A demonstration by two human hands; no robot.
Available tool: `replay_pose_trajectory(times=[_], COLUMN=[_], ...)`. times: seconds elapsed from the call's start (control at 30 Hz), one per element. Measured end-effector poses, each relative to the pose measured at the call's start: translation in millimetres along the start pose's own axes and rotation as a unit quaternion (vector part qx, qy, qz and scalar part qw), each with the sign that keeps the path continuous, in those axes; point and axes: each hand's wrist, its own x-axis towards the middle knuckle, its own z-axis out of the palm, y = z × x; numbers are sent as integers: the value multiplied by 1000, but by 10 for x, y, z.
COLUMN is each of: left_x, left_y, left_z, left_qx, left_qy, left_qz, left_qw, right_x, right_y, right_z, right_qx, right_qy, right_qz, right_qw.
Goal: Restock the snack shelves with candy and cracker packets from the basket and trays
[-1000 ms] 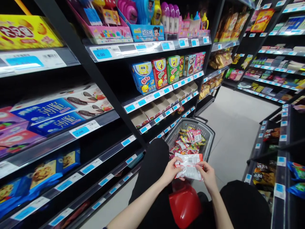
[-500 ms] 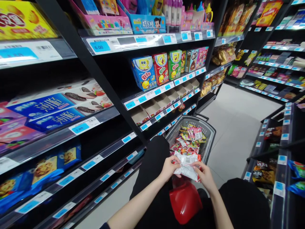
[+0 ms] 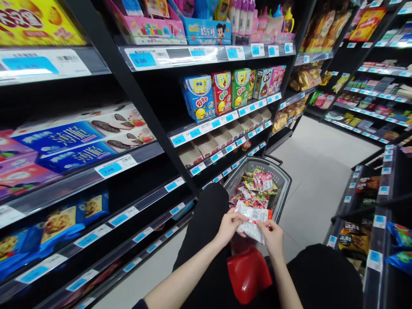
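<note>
Between my two hands is a white snack packet (image 3: 255, 213) with red ends, its back with a barcode turned up. My left hand (image 3: 230, 225) pinches its left side with thumb and fingers. On the right side of the packet, my right hand (image 3: 272, 234) also grips with thumb and fingers. Just beyond the hands stands a grey shopping basket (image 3: 283, 189) holding several small colourful snack packets (image 3: 254, 186). A shiny red object (image 3: 249, 274) sits between my legs, below the hands; its kind I cannot make out.
Left of me runs a tall black shelf with price tags, bearing blue biscuit boxes (image 3: 64, 139), cartoon snack boxes (image 3: 199, 98) and cookie bags (image 3: 61, 225). Low shelves with snack bags (image 3: 354, 236) stand on the right. A pale tiled floor (image 3: 318, 159) stretches ahead.
My right hand has shifted slightly inward along the packet, showing more red near its middle. The left hand keeps its hold. The view has turned a little.
</note>
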Motion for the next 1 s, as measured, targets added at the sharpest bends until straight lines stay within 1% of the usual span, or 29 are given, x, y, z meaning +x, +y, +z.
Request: replay_pose_trajectory(times=[0.07, 0.13, 0.3, 0.47, 0.6, 0.67, 0.7, 0.77, 0.8, 0.83, 0.9, 0.97, 1.0], left_x=[1, 23, 111, 148, 87, 30, 2, -56, -83, -104, -106, -35, 23], left_y=[-16, -43, -98, -119, -88, -2, 70, 283, 424, 584, 940, 1293, 1454], left_z=[1, -7, -58, -77, 10, 12, -25, -204, -349, -527, -958, -1435, -1667], left_qx=[-11, -26, -80, -126, -91, -46, -17, 52, 86, 117, 167, 217, 246], left_qy=[-3, 6, 54, 30, 27, 20, 13, 11, 20, 42, 115, 205, 255], left_qz=[-4, -6, 7, -32, -65, -78, -83, -81, -72, -55, -19, 9, 20], left_qw=[1000, 1000, 995, 991, 993, 996, 996, 995, 994, 991, 979, 954, 935], right_x=[8, 13, 34, 100, 81, 62, 64, 93, 114, 132, 155, 162, 164], right_y=[33, 49, 25, -3, -34, -13, 22, 145, 227, 316, 490, 631, 681], right_z=[18, 10, -72, -141, -223, -287, -320, -375, -393, -404, -400, -364, -334], right_qx=[10, 25, 74, 132, 169, 178, 179, 167, 123, 58, -81, -201, -248], right_qy=[15, 16, -19, -23, -25, -36, -40, -44, -38, -62, -86, -94, -98], right_qz=[14, 25, 41, 78, 126, 151, 162, 180, 175, 164, 113, 57, 29], right_qw=[1000, 999, 996, 988, 977, 972, 970, 968, 976, 983, 987, 973, 963])
